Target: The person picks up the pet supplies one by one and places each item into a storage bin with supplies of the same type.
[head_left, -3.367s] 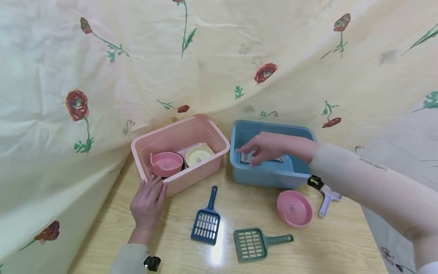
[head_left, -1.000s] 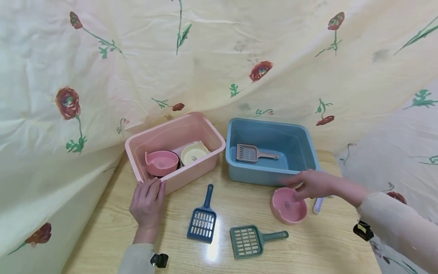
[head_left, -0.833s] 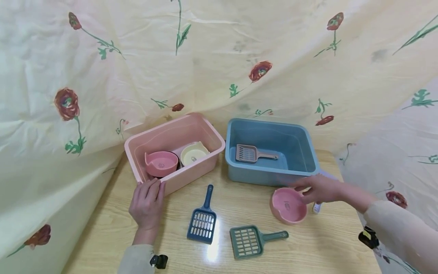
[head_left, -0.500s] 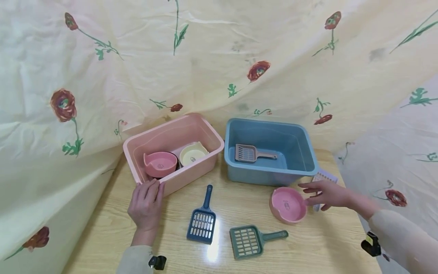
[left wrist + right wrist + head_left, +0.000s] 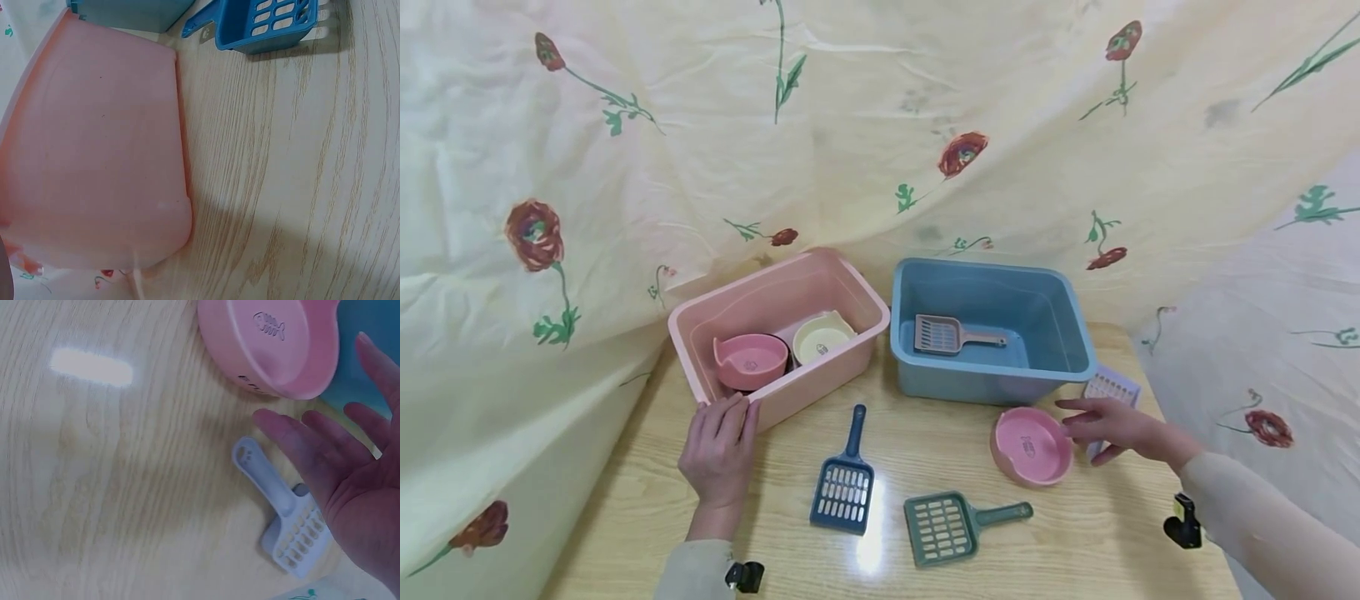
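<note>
My left hand (image 5: 721, 450) holds the near left rim of a pink plastic tub (image 5: 820, 400), its fingertips hooked over the edge. Inside that tub are a pink pet bowl (image 5: 752, 358) and a cream pet bowl (image 5: 822, 339). With fingers spread and nothing in them, my right hand (image 5: 1116, 427) hovers over a lilac litter scoop (image 5: 269, 487). Beside its fingertips sits another pink pet bowl (image 5: 1033, 447), marked with a fishbone in the right wrist view. A blue tub (image 5: 977, 385) behind it contains a greyish-pink litter scoop (image 5: 938, 335).
On the wooden table (image 5: 775, 550) lie a dark blue litter scoop (image 5: 844, 492) and a green litter scoop (image 5: 942, 529) toward the front. A flowered cloth (image 5: 865, 150) hangs behind the tubs. The table's right edge runs just beyond the lilac scoop.
My right hand has moved from inside the blue tub, out past the pink bowl, to above the lilac scoop. The greyish-pink scoop stays in the blue tub. My left hand keeps its place.
</note>
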Available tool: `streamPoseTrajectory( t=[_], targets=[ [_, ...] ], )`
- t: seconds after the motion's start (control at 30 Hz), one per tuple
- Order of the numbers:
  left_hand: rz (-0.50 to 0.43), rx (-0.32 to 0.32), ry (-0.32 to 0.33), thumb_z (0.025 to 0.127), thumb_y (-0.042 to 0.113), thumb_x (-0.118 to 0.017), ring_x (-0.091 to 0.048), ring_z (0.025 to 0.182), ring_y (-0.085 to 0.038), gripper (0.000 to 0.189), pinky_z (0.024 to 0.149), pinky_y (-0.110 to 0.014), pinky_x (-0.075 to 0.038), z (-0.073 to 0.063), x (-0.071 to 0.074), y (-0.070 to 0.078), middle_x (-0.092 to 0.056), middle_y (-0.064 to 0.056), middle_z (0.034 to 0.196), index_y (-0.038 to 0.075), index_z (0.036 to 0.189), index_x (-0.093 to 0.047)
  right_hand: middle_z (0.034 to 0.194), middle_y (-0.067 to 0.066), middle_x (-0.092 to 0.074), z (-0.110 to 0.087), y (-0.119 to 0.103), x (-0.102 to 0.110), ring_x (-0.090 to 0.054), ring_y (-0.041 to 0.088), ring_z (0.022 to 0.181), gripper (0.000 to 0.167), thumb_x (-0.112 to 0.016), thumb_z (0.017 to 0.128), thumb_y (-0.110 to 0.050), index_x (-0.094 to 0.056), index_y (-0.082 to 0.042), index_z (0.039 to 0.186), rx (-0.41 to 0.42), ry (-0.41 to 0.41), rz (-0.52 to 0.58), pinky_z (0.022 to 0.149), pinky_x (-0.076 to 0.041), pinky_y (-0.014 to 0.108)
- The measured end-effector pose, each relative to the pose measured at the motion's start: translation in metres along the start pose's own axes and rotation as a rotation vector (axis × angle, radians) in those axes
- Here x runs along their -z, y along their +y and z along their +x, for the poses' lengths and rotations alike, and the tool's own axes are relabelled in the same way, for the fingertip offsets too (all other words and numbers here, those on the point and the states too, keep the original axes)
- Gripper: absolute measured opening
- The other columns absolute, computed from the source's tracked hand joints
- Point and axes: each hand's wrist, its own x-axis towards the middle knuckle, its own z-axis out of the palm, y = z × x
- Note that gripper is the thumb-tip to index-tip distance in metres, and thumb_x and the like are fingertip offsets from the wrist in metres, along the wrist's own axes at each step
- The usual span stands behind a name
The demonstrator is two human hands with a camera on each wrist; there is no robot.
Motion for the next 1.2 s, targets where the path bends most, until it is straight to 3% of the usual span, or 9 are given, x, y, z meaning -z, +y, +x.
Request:
streamPoseTrajectory(
  t=[0.23, 0.43, 0.8, 0.93, 1.2],
  targets=[
    [0.003, 0.000, -0.003, 0.097, 0.027, -0.080, -0.074, 0.083, -0.036, 0.021, 0.086, -0.058, -0.062, -0.001, -0.001, 0.001, -0.080, -0.008, 0.095, 0.007, 0.095, -0.083, 0.134, 0.023, -0.070, 0.008, 0.010, -0.008, -0.073, 0.030, 0.102, 0.073, -0.071, 0.105, -0.024, -0.036, 0.010, 0.159, -0.066, 0.024, 0.002, 0.077, -0.067, 0.051],
    [0.012, 0.006, -0.007, 0.096, 0.027, -0.080, -0.074, 0.083, -0.036, 0.020, 0.086, -0.058, -0.062, 0.000, -0.001, 0.002, -0.080, -0.008, 0.095, 0.007, 0.095, -0.083, 0.127, 0.022, -0.074, 0.014, 0.015, -0.008, -0.076, 0.032, 0.097, 0.071, -0.072, 0.104, -0.020, -0.036, 0.013, 0.157, -0.056, 0.030, 0.020, 0.077, -0.066, 0.052],
    [0.011, 0.008, 0.003, 0.095, 0.026, -0.080, -0.072, 0.082, -0.037, 0.019, 0.085, -0.058, -0.062, 0.001, -0.001, 0.002, -0.080, -0.008, 0.095, 0.007, 0.094, -0.082, 0.130, 0.025, -0.071, 0.026, 0.010, -0.015, -0.078, 0.032, 0.094, 0.065, -0.073, 0.103, -0.019, -0.044, 0.010, 0.154, -0.051, 0.082, -0.001, 0.073, -0.066, 0.051],
    [0.019, 0.005, -0.007, 0.095, 0.026, -0.080, -0.073, 0.082, -0.037, 0.020, 0.086, -0.058, -0.062, 0.001, 0.000, 0.002, -0.080, -0.008, 0.095, 0.007, 0.095, -0.082, 0.132, 0.029, -0.068, 0.030, 0.008, -0.023, -0.077, 0.032, 0.086, 0.062, -0.074, 0.101, -0.014, -0.047, 0.010, 0.152, -0.008, 0.093, -0.008, 0.069, -0.066, 0.052],
    [0.028, -0.001, -0.027, 0.095, 0.026, -0.080, -0.073, 0.083, -0.037, 0.020, 0.086, -0.058, -0.062, 0.002, 0.002, 0.002, -0.080, -0.009, 0.096, 0.006, 0.095, -0.082, 0.136, 0.031, -0.065, 0.035, 0.010, -0.036, -0.073, 0.028, 0.100, 0.056, -0.072, 0.100, -0.005, -0.051, 0.007, 0.151, 0.034, 0.098, -0.001, 0.068, -0.067, 0.051]
  ],
)
